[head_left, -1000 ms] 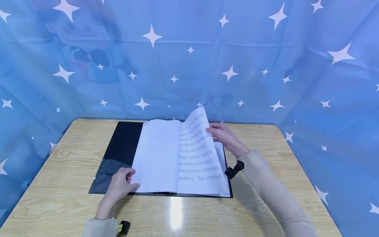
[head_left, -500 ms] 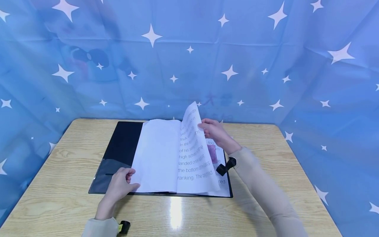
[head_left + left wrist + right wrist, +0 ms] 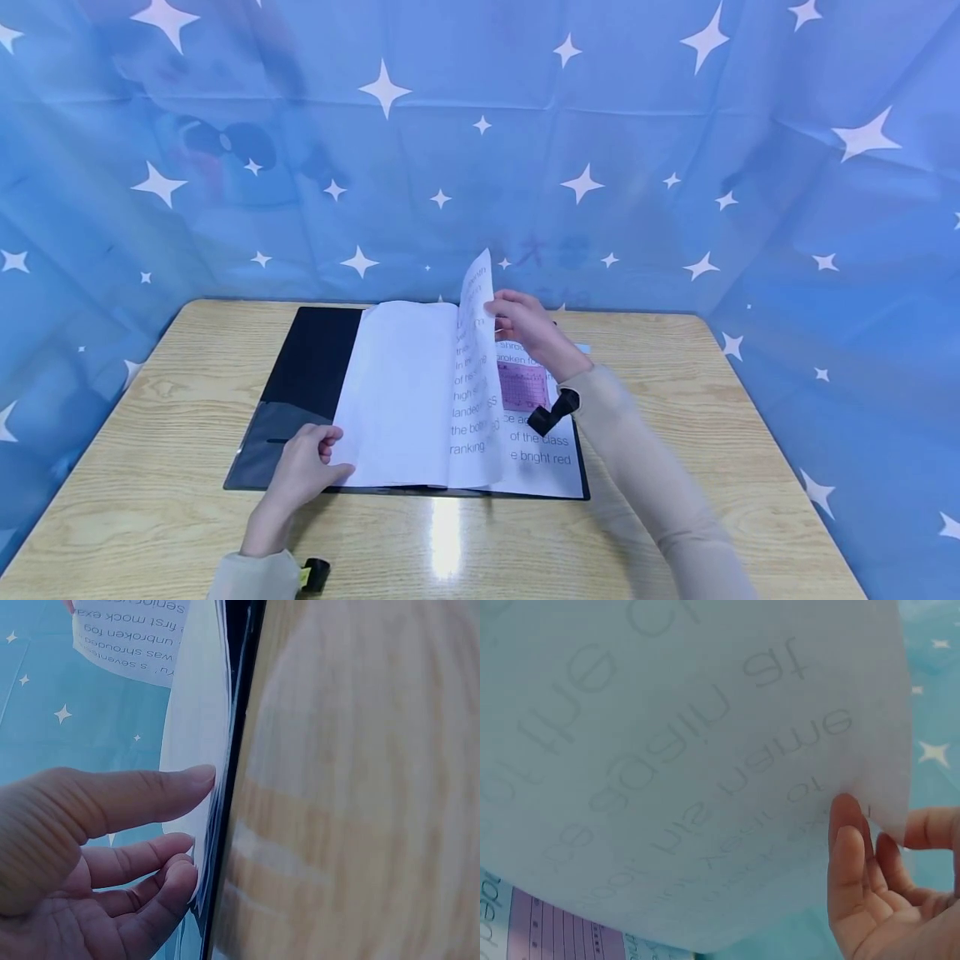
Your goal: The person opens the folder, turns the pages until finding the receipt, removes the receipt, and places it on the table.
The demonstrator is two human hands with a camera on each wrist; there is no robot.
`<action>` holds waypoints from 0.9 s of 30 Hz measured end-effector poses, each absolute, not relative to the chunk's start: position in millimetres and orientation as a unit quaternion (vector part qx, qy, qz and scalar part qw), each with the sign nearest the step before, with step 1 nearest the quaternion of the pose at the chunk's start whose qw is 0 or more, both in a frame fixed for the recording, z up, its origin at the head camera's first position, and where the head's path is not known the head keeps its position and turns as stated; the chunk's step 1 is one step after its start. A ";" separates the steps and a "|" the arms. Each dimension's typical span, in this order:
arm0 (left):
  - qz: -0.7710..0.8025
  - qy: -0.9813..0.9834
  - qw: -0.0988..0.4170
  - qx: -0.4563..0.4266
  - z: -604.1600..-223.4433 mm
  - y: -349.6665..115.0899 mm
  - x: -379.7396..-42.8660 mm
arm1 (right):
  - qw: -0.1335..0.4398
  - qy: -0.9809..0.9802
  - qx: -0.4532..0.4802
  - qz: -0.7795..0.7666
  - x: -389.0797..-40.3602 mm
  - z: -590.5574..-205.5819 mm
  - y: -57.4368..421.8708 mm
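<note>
A black folder (image 3: 318,350) lies spread on the table with large white pages in it. My right hand (image 3: 528,325) pinches the far right edge of a lifted printed page (image 3: 472,392), which stands nearly upright and curves. In the right wrist view, the fingers (image 3: 847,862) and thumb hold that edge, and print shows through the sheet. Beneath it, a pink printed slip (image 3: 523,387) lies on the right-hand page (image 3: 543,475). My left hand (image 3: 303,467) rests at the lower left edge of the blank left page (image 3: 397,392), thumb on the paper, fingers relaxed.
The wooden table (image 3: 637,517) runs around the folder on all sides. Behind it hangs a blue curtain (image 3: 480,150) with white stars. A dark grey pocket (image 3: 277,442) covers the folder's lower left. Black wrist cameras (image 3: 553,412) sit on both wrists.
My right hand has moved left with the page, lifting it from nearly flat to almost upright. The pink slip and more of the page beneath have come into sight. My left hand has stayed put.
</note>
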State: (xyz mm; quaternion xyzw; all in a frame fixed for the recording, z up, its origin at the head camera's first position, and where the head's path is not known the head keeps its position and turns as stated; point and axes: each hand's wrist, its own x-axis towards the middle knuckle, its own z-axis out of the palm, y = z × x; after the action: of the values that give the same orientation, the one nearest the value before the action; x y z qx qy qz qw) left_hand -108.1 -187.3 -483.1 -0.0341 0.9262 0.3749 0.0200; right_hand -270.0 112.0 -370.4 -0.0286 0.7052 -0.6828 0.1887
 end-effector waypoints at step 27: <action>0.374 0.927 0.019 -0.031 -480.7 -186.2 -106.5 | 0.205 0.640 -0.036 -0.740 -274.6 -375.5 72.8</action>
State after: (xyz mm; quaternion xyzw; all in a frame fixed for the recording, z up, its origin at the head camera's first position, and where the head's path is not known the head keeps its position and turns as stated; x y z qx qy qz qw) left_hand -106.5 -186.2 -480.7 -0.0307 0.9267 0.3740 0.0186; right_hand -274.6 72.8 -375.5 -0.0363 0.6400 -0.7395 0.2055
